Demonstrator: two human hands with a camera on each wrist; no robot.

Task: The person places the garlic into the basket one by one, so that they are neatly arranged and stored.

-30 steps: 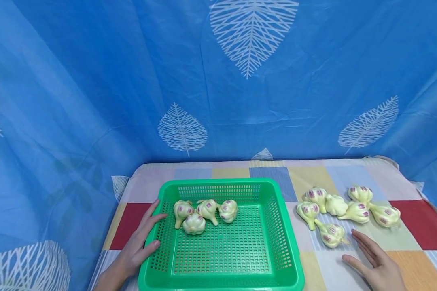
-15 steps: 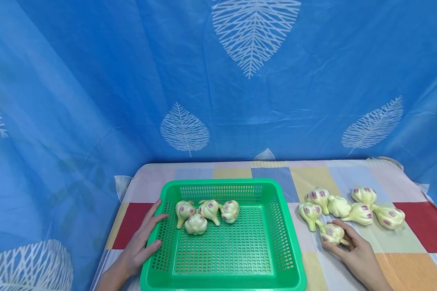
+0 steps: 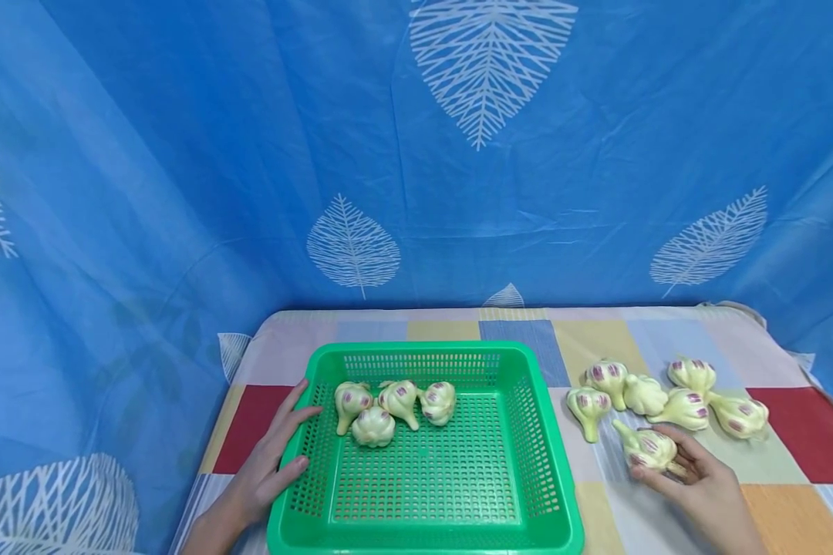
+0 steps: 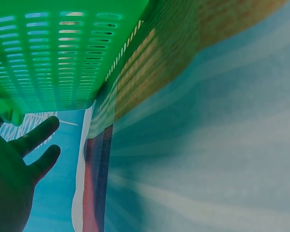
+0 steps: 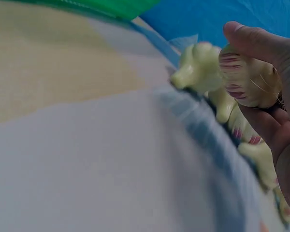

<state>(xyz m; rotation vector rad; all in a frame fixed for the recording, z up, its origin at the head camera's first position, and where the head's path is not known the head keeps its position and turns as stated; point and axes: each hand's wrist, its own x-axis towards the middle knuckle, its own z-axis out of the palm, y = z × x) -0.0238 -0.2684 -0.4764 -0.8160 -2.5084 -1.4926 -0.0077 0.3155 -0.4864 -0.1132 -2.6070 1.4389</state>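
Note:
My right hand [image 3: 711,486] grips a garlic bulb [image 3: 651,449], pale with purple streaks, between thumb and fingers. In the right wrist view, thumb above and fingers below hold this bulb [image 5: 249,79] over the cloth. My left hand [image 3: 260,472] rests at the left side of a green plastic basket [image 3: 423,348], its fingers extended over the rim. Two of its fingers show dark beside the slotted basket wall [image 4: 53,58] in the left wrist view. Inside the basket, toward the back left, several garlic bulbs [image 3: 372,428] lie grouped.
Several more garlic bulbs [image 3: 644,395] lie on the patchwork tablecloth [image 3: 780,509], just behind my right hand. A blue curtain [image 3: 416,254] with white leaf prints hangs behind the table and along its left side.
My right hand has moved in from the front right, taken hold of the nearest garlic bulb and drawn it apart from the others. The left hand and basket have stayed in place.

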